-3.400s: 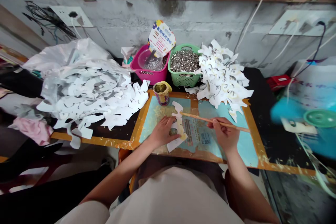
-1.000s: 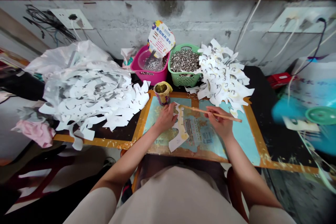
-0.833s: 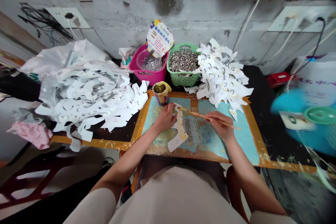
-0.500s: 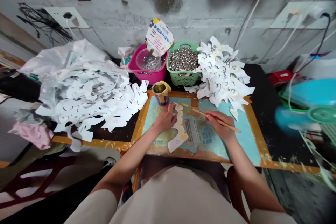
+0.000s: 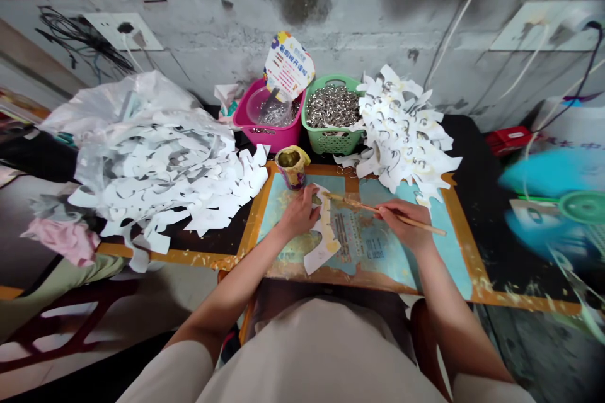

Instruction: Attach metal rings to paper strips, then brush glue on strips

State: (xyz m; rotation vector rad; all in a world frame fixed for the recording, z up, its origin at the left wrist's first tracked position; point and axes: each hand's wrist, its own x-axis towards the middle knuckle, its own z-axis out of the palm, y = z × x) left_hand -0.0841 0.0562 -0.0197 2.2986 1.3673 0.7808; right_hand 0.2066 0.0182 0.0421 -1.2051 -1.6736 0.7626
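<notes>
The white paper cutout (image 5: 325,245) carries yellowish smears, and the wooden stick (image 5: 378,209) is pale tan with a yellow-stained end. Beneath them, the turquoise board (image 5: 437,245) has orange-brown edging and patchy yellow blotches. Behind stand a magenta basket (image 5: 269,133) and a green lattice-walled basket (image 5: 326,146) of silver rings (image 5: 332,107)

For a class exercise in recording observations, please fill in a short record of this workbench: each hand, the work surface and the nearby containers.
Left hand: resting on a white paper cutout
Right hand: holding a thin wooden stick, tip at the cutout's edge
Work surface: blue printed sheet on an orange-edged board
Nearest container: small cup, yellowish contents
Behind: green basket of metal rings; pink basket
Either side: piles of white cutouts
</notes>
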